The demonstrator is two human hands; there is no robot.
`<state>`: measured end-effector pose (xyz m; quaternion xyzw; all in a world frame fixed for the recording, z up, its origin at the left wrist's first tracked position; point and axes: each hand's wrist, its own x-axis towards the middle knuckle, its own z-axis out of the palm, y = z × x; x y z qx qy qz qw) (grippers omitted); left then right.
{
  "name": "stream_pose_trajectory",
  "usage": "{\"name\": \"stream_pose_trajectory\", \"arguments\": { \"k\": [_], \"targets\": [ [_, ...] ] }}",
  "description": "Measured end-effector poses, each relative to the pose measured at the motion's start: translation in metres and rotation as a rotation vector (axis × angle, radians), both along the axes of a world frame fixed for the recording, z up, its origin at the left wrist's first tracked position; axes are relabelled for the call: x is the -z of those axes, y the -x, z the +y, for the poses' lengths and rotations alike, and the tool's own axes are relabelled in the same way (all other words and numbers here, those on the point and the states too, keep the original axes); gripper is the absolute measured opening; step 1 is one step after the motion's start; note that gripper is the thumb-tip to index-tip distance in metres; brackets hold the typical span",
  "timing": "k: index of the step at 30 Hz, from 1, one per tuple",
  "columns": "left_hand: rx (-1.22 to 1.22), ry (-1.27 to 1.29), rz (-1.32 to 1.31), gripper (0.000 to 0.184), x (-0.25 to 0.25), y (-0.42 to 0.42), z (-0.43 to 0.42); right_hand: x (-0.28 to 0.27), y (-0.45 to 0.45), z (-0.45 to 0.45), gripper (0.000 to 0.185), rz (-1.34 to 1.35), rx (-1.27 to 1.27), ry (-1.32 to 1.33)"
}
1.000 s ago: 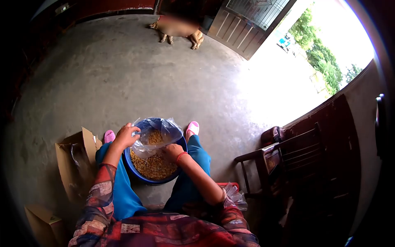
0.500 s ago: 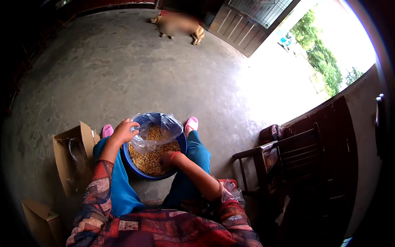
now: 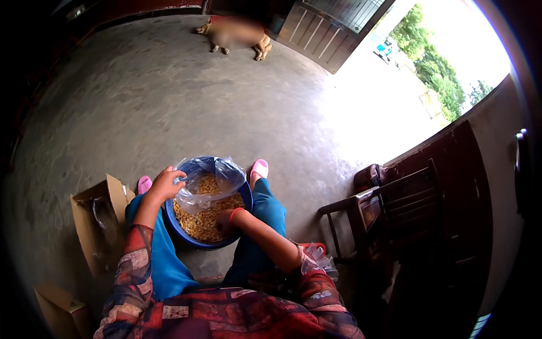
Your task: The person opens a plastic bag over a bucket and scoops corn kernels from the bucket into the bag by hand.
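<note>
Right hand (image 3: 226, 222) dipped to the kernels (image 3: 195, 221).
Just beyond it sat the clear plastic bag (image 3: 199, 199), left hand (image 3: 166, 183) pinching its rim; couldn't tell right's grip.

Open floor (image 3: 186, 101) lies across the frame's middle, above the tub (image 3: 210, 245). Legs (image 3: 165, 265) hem the tub on both sides; a box (image 3: 99, 226) blocks lower left, a chair (image 3: 389, 210) the right. Plastic (image 3: 201, 199) partly covers the tub's mouth.
</note>
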<state>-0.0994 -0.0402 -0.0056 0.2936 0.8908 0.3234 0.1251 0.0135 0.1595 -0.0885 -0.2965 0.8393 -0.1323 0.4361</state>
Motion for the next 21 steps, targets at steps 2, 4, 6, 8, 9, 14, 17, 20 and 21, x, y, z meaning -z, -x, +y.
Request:
{"name": "stream_pose_trajectory", "arguments": {
  "k": [2, 4, 6, 8, 9, 14, 17, 20, 21],
  "targets": [
    [-0.009, 0.008, 0.006, 0.027, 0.001, 0.000, 0.000, 0.000, 0.000, -0.001, 0.033, -0.026, 0.024, -0.006],
    [-0.006, 0.013, 0.007, 0.027, 0.003, 0.001, -0.001, -0.003, -0.001, -0.001, 0.033, -0.053, 0.047, -0.010],
    [-0.002, 0.016, 0.010, 0.027, 0.003, 0.001, -0.001, -0.004, 0.000, -0.001, 0.033, -0.149, 0.088, 0.000],
    [-0.004, -0.002, 0.021, 0.027, 0.002, 0.000, -0.001, -0.001, 0.001, -0.001, 0.033, -0.125, 0.088, -0.018],
    [0.001, 0.000, 0.022, 0.027, 0.000, 0.000, 0.000, 0.003, 0.001, 0.000, 0.034, -0.102, 0.083, -0.037],
    [0.010, 0.019, 0.028, 0.029, 0.000, 0.000, 0.000, 0.004, 0.004, 0.008, 0.032, 0.076, 0.130, 0.016],
    [-0.007, 0.058, -0.048, 0.030, -0.010, -0.002, 0.002, -0.009, 0.001, 0.011, 0.028, 0.177, 0.239, 0.118],
    [-0.023, 0.060, -0.087, 0.031, -0.016, -0.005, 0.002, -0.015, 0.004, 0.013, 0.027, 0.264, 0.331, 0.119],
    [-0.040, 0.076, -0.095, 0.031, -0.017, -0.006, 0.002, -0.014, 0.006, 0.013, 0.028, 0.281, 0.348, 0.061]
  ]
}}
